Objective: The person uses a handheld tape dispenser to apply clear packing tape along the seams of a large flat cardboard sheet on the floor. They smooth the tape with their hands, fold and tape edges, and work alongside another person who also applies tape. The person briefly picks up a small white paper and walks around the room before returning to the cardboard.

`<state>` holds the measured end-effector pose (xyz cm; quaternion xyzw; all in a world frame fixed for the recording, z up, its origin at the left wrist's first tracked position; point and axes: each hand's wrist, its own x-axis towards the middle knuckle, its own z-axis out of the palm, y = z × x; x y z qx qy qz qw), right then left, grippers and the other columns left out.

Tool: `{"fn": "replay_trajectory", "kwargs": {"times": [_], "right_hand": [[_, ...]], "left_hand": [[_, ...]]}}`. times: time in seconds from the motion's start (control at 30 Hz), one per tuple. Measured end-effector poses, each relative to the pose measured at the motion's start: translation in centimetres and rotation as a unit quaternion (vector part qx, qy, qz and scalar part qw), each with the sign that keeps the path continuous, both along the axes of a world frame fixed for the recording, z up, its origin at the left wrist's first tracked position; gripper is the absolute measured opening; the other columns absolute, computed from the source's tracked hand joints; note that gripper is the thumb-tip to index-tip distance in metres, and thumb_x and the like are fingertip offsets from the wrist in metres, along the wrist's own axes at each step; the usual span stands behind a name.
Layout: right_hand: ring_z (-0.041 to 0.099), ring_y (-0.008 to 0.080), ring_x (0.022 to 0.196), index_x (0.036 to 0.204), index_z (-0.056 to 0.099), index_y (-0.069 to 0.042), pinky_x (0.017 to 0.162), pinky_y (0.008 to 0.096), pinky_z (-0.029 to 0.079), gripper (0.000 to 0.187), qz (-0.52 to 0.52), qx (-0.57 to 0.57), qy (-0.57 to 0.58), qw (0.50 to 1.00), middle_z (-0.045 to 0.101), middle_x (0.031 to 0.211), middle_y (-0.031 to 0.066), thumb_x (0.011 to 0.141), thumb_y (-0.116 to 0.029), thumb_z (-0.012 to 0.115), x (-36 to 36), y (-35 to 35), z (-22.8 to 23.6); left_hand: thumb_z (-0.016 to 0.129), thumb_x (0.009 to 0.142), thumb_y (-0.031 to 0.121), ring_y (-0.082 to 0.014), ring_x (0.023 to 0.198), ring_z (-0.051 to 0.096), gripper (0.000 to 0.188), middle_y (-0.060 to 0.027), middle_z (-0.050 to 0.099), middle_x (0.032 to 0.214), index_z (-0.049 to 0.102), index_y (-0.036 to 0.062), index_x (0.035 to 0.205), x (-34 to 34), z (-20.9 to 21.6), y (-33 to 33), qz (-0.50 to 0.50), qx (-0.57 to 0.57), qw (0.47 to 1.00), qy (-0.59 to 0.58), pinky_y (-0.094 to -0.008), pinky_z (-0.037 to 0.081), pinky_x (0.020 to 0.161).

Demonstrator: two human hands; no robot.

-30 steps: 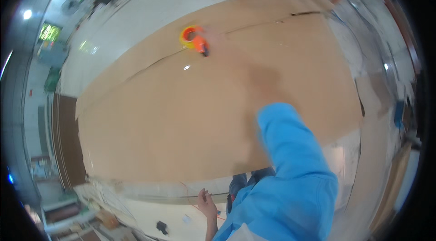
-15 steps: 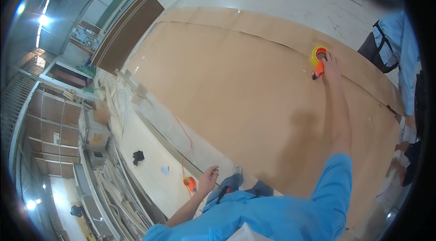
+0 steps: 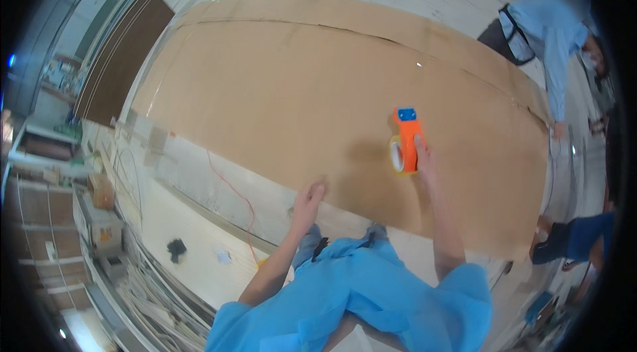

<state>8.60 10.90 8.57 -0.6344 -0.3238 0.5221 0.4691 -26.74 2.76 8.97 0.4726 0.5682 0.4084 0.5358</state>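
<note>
My right hand [image 3: 426,158] grips an orange tape dispenser [image 3: 410,143] with a blue front end, held over the large brown cardboard sheet [image 3: 265,100]. A roll of yellowish tape [image 3: 397,153] with a pale core sits in its side. My left hand [image 3: 308,202] is at the sheet's near edge, its fingers curled together, slightly blurred; I see nothing in them. A long seam [image 3: 352,30] runs along the far part of the sheet, with shiny strips across it in places.
On the right, a person in light blue [image 3: 541,27] leans at the sheet's far corner; another person [image 3: 564,239] is nearer. Brown panels [image 3: 123,53] stand at the left. A red cord [image 3: 232,189] crosses the floor by a pale ribbed board [image 3: 199,219] bearing a black item [image 3: 176,250].
My right hand has drawn the dispenser back from the far seam toward me, and turned it. My left hand has moved forward to the sheet's edge. The view has swung right.
</note>
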Motion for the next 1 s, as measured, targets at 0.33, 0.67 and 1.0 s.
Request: {"fn": "replay_trajectory", "kwargs": {"times": [0.33, 0.67, 1.0], "right_hand": [[0.07, 0.0193, 0.099, 0.127, 0.06, 0.005, 0.088, 0.0351, 0.056, 0.054, 0.008, -0.06, 0.066, 0.996, 0.072, 0.111, 0.0122, 0.097, -0.039, 0.073, -28.3, -13.7, 3.9], [0.072, 0.0372, 0.1, 0.128, 0.057, 0.005, 0.089, 0.0442, 0.055, 0.073, 0.156, -0.104, -0.154, 0.97, 0.073, 0.11, 0.0244, 0.087, -0.052, 0.078, -34.6, -10.5, 7.6], [0.071, 0.0373, 0.095, 0.121, 0.061, 0.002, 0.085, 0.0432, 0.056, 0.07, 0.188, -0.008, -0.13, 0.974, 0.073, 0.107, 0.0231, 0.082, -0.053, 0.081, -36.6, -4.6, 6.4]], "left_hand": [[0.051, 0.106, 0.054, -0.0226, 0.109, 0.068, 0.059, -0.0126, 0.07, 0.119, 0.064, 0.002, 0.13, -11.3, 1.0, 13.8, -0.327, -0.277, 0.903, 0.012, -0.0397, 0.05, 0.102], [0.065, 0.101, 0.036, -0.0192, 0.11, 0.068, 0.043, -0.0083, 0.071, 0.115, 0.066, 0.0017, 0.128, -20.6, 2.5, 17.2, -0.395, -0.28, 0.869, -0.102, -0.0403, 0.053, 0.103], [0.061, 0.103, 0.018, -0.0121, 0.102, 0.067, 0.028, -0.0047, 0.072, 0.113, 0.069, 0.0034, 0.126, -25.7, -1.5, 22.4, -0.316, -0.305, 0.891, -0.115, -0.0316, 0.056, 0.09]]}}
